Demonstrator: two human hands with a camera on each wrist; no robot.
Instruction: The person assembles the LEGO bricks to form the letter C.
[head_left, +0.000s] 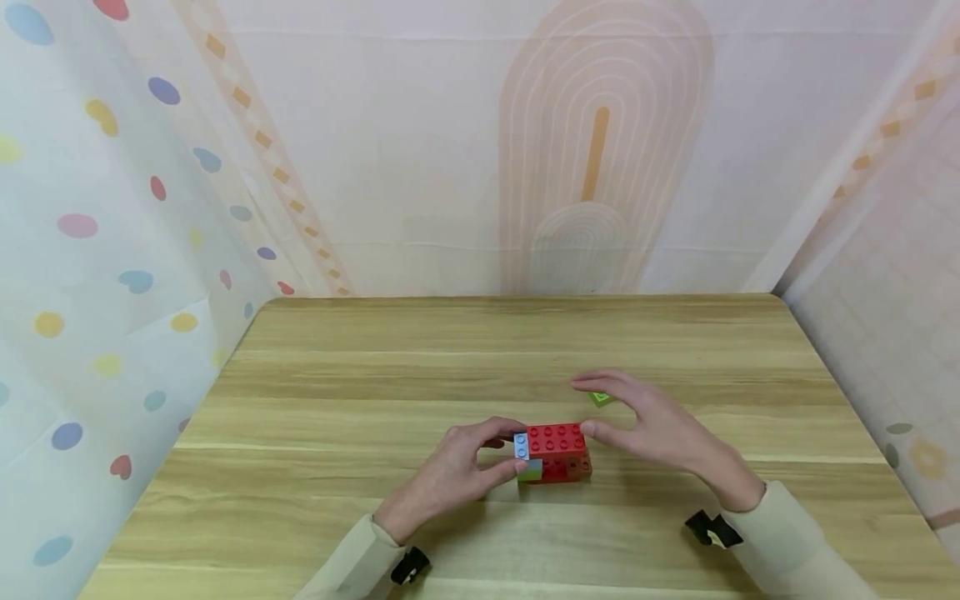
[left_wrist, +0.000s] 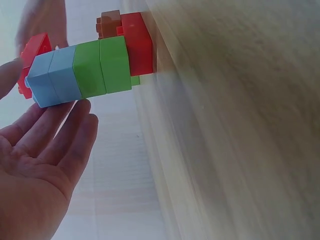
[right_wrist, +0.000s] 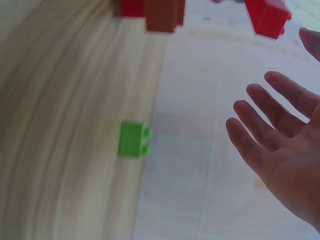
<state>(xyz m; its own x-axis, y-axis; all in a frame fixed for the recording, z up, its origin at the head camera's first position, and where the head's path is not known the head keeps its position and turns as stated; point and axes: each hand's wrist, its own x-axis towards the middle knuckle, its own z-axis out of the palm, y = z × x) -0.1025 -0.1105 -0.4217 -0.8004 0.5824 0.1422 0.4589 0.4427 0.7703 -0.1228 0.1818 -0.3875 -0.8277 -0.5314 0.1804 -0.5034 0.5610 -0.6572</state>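
Observation:
My left hand [head_left: 450,471] holds a toy brick structure between thumb and fingers near its top left end. In the left wrist view, a red base brick [left_wrist: 137,45] carries stacked green bricks [left_wrist: 102,67] and light blue bricks [left_wrist: 54,80]. A red eight-stud brick [head_left: 555,437] extends rightward at the top, over a brown brick [left_wrist: 109,24] on the base's other end. My right hand [head_left: 660,425] is spread with nothing in its grasp, thumb tip close to the top red brick's right end. Under its fingers lies a loose green brick [right_wrist: 131,139].
The structure stands on a wooden table [head_left: 337,392]. Patterned cloth hangs behind the table as a backdrop [head_left: 420,167] and along both sides. Black straps [head_left: 411,566] show at both sleeve cuffs.

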